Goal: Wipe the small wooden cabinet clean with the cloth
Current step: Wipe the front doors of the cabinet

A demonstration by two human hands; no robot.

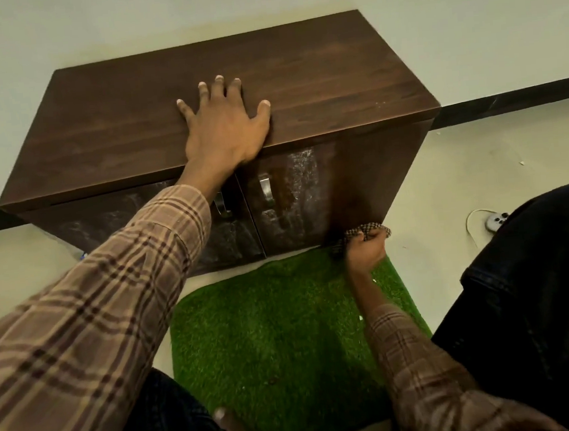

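The right hand (365, 246) has its fingers curled tight round a bunched checked cloth (368, 230), pressing it against the lower right corner of the cabinet (197, 95) front, just above the green mat (268, 320). The left hand (223, 124) lies flat and spread on the cabinet top, fingers straight, holding nothing, apparently bracing.

The right door (295, 197) shows a whitish dusty film in its middle, with a darker band along its right edge; the left door looks smeared too. The main risk, as I judge it, is a patchy job: the cloth is balled small, so narrow strokes could leave streaks or miss strips round the handles (266, 191). Low at the corner, the cloth may catch the mat and drag grit back up. A hard push near the door edge could swing it open. A cable and white plug (495, 220) lie on the floor to the right, well apart.
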